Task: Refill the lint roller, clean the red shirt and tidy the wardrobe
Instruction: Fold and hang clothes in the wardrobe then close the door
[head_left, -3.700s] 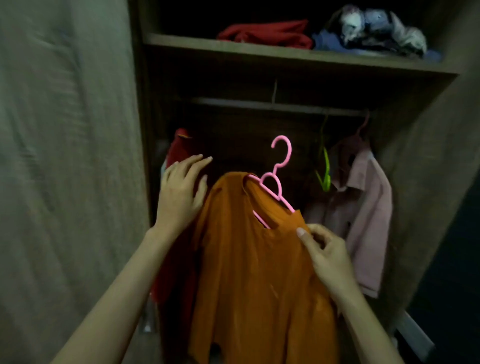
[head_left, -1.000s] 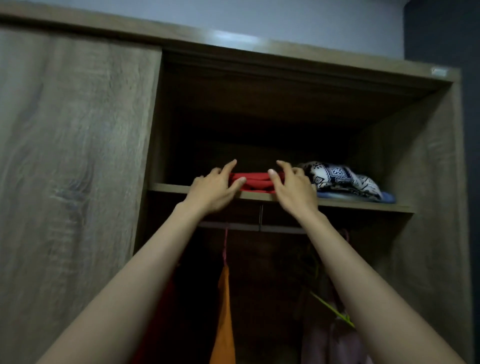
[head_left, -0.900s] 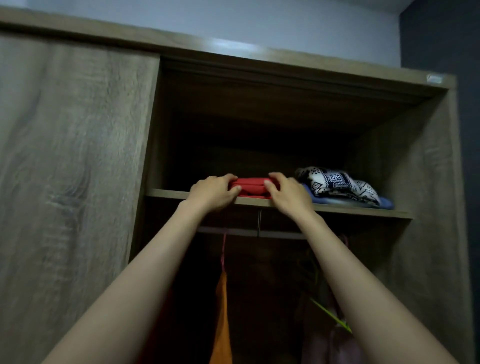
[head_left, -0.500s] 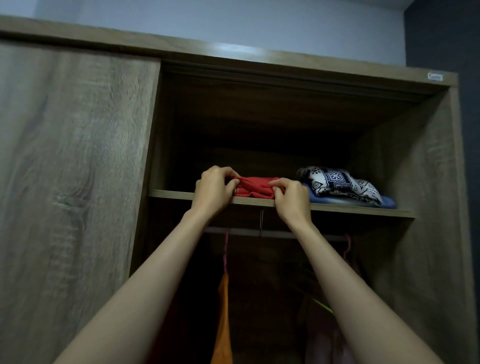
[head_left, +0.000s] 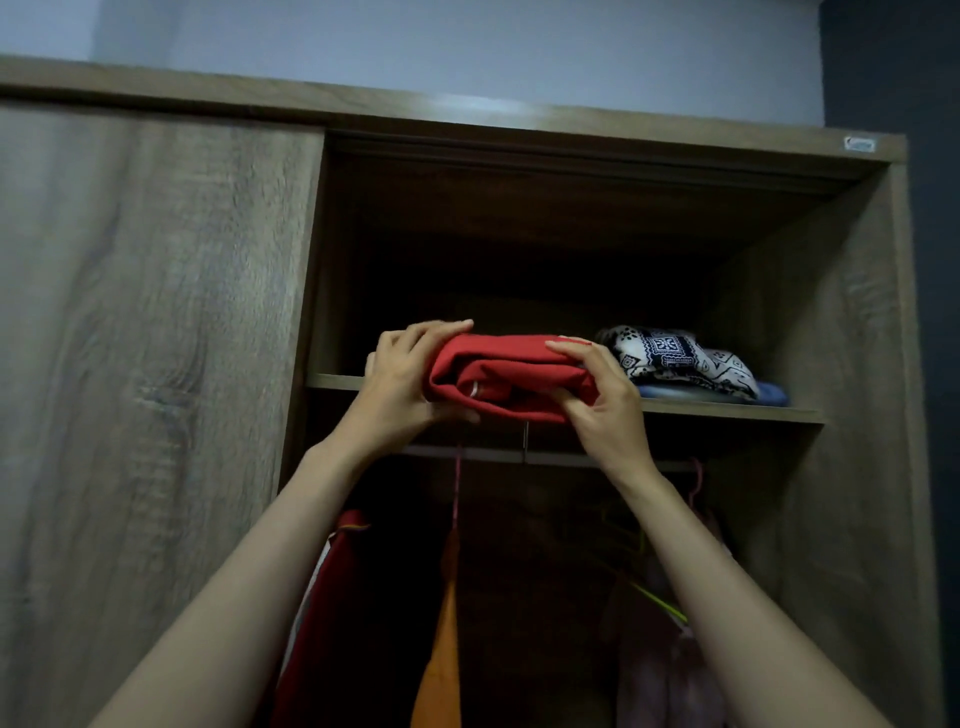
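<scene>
Red shirt, folded into a thick bundle, sits between both hands at the front edge of the wardrobe shelf, towards the shelf's left end. Its lower fold covers the front edge of the board; whether it rests on the board or is lifted clear cannot be told. The left hand grips the left end of the bundle, fingers curled over the top and thumb underneath. The right hand clamps the right end the same way, fingers laid over the top fold and thumb pressed up from below. Both arms reach upward from the bottom of the view.

Just beside the right hand, further along the shelf, lies a black-and-white patterned cloth on top of a blue garment, near the shelf's right end. Below the shelf runs a hanging rail. From it hang a red garment at the left, an orange garment on a pink hanger near the middle, and a pale pink shirt at the right, with a green hanger just above it. A wood-grain sliding door covers the wardrobe's left half.
</scene>
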